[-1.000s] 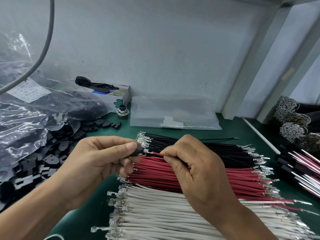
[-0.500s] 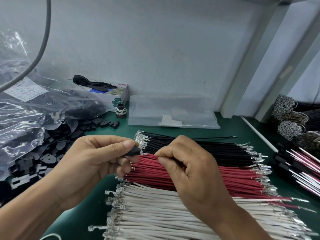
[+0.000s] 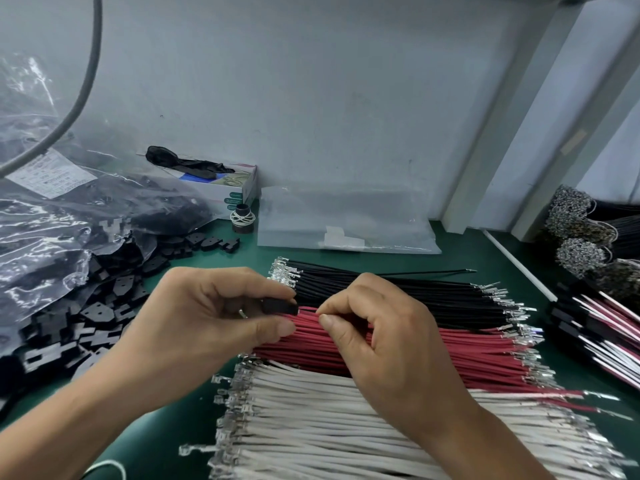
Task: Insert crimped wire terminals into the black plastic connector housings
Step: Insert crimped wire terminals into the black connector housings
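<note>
Left hand (image 3: 207,327) pinches a black connector housing (image 3: 280,306) between thumb and forefinger, above the left ends of the red wire bundle (image 3: 398,344) mid-bench. Right hand (image 3: 388,344) pinches a red wire right at the housing's mouth. The bare terminal visible a second ago is gone from sight (judged seated, or nearly). Next: a tug check, then another wire. Loose housings (image 3: 114,306) lie along the bench's left edge.

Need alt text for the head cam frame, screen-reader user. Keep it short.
Over a green bench, a person's left hand grips a black connector housing while the right hand pinches a red wire at its opening. Below lie rows of black wires, red wires and white wires; loose housings spill from a plastic bag at left.
</note>
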